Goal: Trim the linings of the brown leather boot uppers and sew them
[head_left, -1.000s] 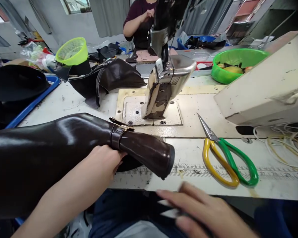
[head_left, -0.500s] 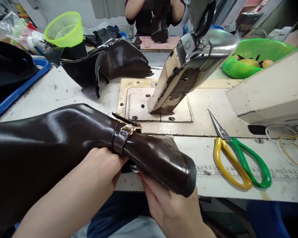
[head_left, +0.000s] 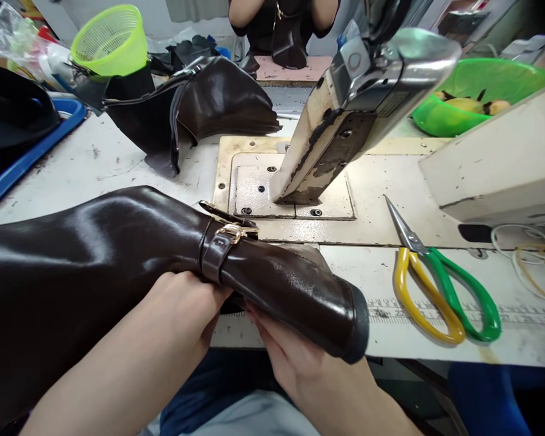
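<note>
1. Right hand (head_left: 300, 363) has come in under the boot (head_left: 295, 290); both hands now meet at its underside, so it is handled from two sides.
2. Left hand (head_left: 186, 300) grips the boot just below the buckled strap (head_left: 215, 251); shaft runs off leftward of that hand.
3. Right fingertips hidden: cannot tell their spread, or whether they hold anything.
4. Scissors (head_left: 413, 242) lie on the desk (head_left: 72, 163), right of the right hand, untouched.
5. Machine post (head_left: 309, 145) stands beyond both hands.

The left hand (head_left: 186, 303) is closed, knuckles up, its forearm slanting in from the near left. The right hand (head_left: 295, 351) reaches in from the near right, back showing, its fingertips hidden near the left hand.
</note>
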